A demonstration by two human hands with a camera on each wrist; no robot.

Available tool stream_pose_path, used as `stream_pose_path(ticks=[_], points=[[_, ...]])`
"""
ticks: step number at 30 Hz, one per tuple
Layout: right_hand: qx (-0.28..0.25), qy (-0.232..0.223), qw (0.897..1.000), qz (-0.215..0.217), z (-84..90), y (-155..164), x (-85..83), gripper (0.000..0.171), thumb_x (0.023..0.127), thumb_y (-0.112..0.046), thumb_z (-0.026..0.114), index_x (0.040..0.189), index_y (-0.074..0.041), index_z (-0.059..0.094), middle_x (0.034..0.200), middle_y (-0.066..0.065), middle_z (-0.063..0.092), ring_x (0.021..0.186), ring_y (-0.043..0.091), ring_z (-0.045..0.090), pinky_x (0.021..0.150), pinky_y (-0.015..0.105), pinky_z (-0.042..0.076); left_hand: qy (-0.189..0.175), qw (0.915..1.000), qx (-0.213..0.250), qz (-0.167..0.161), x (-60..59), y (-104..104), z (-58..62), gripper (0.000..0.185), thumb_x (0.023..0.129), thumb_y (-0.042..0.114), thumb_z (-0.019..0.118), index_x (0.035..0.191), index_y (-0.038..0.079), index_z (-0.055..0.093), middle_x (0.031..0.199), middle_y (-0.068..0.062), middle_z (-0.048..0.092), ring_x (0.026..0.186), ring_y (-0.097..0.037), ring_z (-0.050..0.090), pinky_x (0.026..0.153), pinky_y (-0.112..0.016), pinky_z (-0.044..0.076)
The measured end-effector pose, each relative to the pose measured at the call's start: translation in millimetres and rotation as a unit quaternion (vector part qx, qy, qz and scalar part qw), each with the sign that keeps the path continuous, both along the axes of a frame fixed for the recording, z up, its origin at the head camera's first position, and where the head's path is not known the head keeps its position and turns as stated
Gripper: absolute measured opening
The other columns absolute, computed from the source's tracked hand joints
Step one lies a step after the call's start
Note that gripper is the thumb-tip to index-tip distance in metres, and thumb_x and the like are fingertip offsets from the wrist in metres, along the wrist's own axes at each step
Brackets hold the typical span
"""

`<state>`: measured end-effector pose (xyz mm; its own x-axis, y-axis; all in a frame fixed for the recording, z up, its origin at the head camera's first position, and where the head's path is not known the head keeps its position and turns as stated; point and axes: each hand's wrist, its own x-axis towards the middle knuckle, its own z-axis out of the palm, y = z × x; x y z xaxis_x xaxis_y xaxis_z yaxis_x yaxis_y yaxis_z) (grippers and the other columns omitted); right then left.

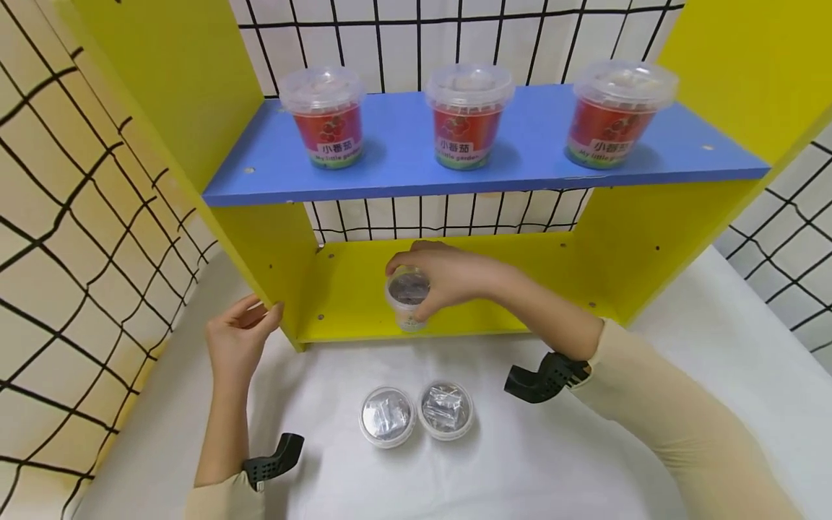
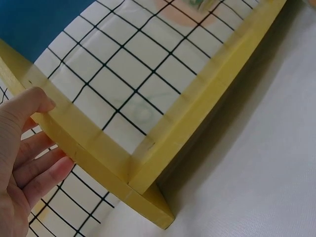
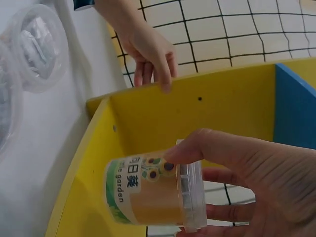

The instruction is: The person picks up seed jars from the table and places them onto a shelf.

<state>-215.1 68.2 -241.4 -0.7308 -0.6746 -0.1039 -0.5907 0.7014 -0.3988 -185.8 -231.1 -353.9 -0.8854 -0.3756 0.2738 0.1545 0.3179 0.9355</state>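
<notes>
Our right hand [image 1: 451,274] grips a sunflower-label cup [image 3: 153,190] round its lid, over the yellow lower shelf [image 1: 347,289], left of centre; our left hand [image 1: 240,332] pinches the left side panel [image 1: 273,231] by its near edge. Two lidded cups [image 1: 387,417] stand nearer us.

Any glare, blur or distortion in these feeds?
Head: glare off the two table cups, wall mesh looking wavy at left; left wrist: a dark shadow under the yellow shelf; right wrist: the label on the held cup is legible, table cups hazy.
</notes>
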Motion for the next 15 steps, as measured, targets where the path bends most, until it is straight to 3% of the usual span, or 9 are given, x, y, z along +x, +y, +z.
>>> stream_pose_path(ticks=[7,15], points=[[0.007,-0.009,1.000,0.005,-7.5,-32.7,-13.7,0.066,0.068,-0.020,0.077,0.128,-0.018,0.050,0.122,0.006,0.047,0.108,0.021,0.046,0.092,0.036,0.044,0.005,0.9999,-0.001,-0.010,-0.4,-0.2,-0.8,0.030,0.076,0.011,0.073,0.104,0.000,0.069,0.067,0.027,0.062,0.065,0.006,0.063,0.063,-0.011,0.050],[0.007,-0.014,1.000,-0.011,-18.4,-55.7,-23.8,0.067,0.070,-0.022,0.077,0.131,-0.019,0.048,0.125,0.006,0.046,0.107,0.021,0.047,0.091,0.036,0.045,0.003,1.0000,-0.005,-0.004,-1.9,-1.8,-1.9,0.031,0.076,0.013,0.074,0.105,0.004,0.070,0.080,0.011,0.070,0.068,0.007,0.063,0.065,-0.011,0.050]])
